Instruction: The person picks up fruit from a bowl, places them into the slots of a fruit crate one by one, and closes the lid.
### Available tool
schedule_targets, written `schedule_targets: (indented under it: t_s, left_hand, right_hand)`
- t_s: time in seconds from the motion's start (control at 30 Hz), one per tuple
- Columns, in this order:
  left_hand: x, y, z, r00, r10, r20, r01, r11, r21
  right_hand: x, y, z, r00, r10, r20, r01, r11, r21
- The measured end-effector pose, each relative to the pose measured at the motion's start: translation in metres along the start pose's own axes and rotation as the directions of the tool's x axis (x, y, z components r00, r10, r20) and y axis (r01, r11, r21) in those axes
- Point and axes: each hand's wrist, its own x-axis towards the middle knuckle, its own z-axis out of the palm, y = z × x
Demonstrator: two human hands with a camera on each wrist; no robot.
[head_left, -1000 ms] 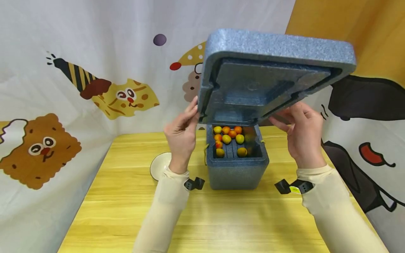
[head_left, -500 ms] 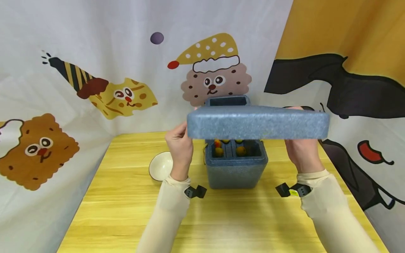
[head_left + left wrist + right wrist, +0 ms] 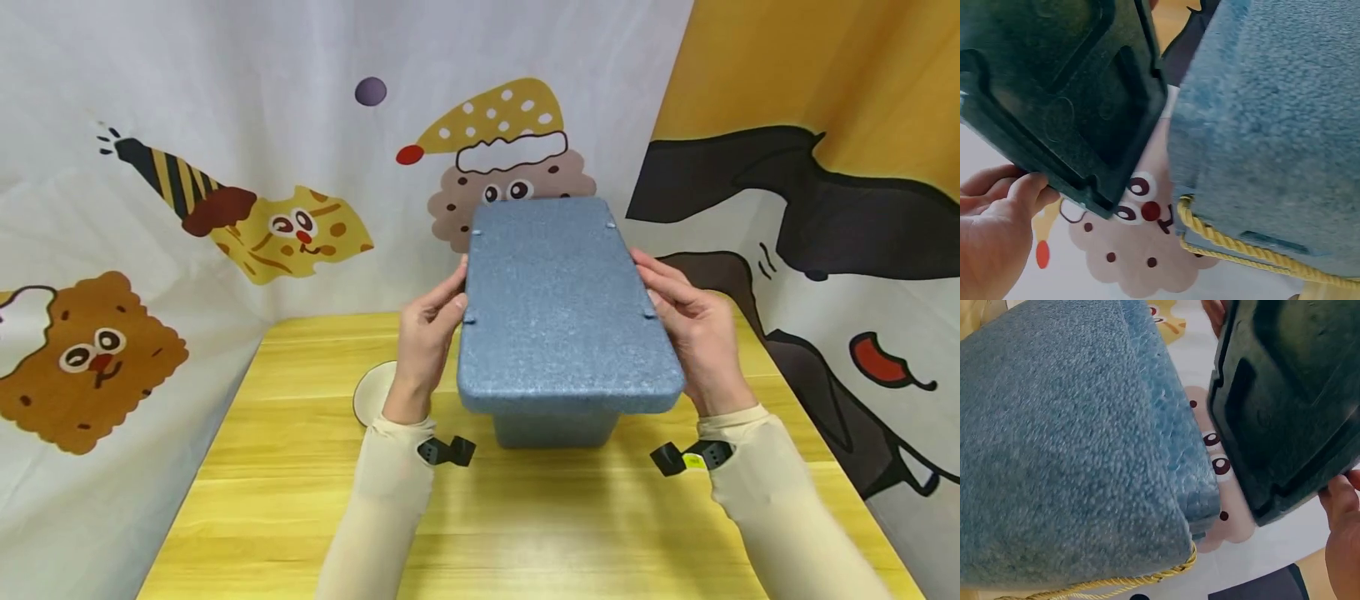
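Observation:
A grey-blue foam lid hangs level over a matching foam box, hiding its opening and the fruit inside. My left hand grips the lid's left edge, thumb near the top face. On the opposite long edge, my right hand holds it with thumb and fingers. Both wrist views show the lid's recessed underside, with a gap between the lid and the box wall. A yellow rope handle runs along the box's side.
Left of the box, partly behind my left wrist, a white bowl with a dark rim stands on the wood-grain table. A white curtain printed with cartoon food hangs behind the table and along its sides.
The lid has come down from a steep tilt that showed its underside to a flat position over the box. It now covers the fruit from above, both hands still holding its edges.

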Motion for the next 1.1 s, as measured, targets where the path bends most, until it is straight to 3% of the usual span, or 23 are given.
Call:
schedule_targets:
  t_s: [0.13, 0.27, 0.43, 0.77, 0.93, 1.1]
  left_hand:
    - [-0.001, -0.006, -0.001, 0.995, -0.082, 0.055, 0.076, 0.991, 0.11]
    - [-0.002, -0.01, -0.002, 0.983, -0.164, 0.084, 0.148, 0.973, 0.176]
    - [0.005, -0.017, -0.002, 0.976, -0.187, 0.112, 0.158, 0.961, 0.225]
    - [0.017, -0.04, -0.004, 0.964, -0.255, 0.075, 0.223, 0.929, 0.295]
    - [0.019, -0.045, -0.003, 0.957, -0.288, 0.038, 0.265, 0.919, 0.292]
    - [0.02, -0.046, 0.002, 0.952, -0.305, -0.01, 0.289, 0.891, 0.351]
  right_hand:
    - [0.002, 0.002, -0.001, 1.0, 0.005, 0.03, -0.007, 0.998, 0.068]
    - [0.004, 0.005, -0.004, 0.993, 0.066, 0.094, -0.073, 0.995, 0.072]
    - [0.005, 0.015, -0.01, 0.986, 0.12, 0.114, -0.12, 0.993, 0.0]
    - [0.011, 0.033, -0.018, 0.978, 0.17, 0.119, -0.167, 0.985, -0.038]
    - [0.012, 0.037, -0.02, 0.97, 0.211, 0.117, -0.207, 0.977, -0.047]
    - [0.015, 0.039, -0.019, 0.968, 0.23, 0.099, -0.225, 0.973, -0.055]
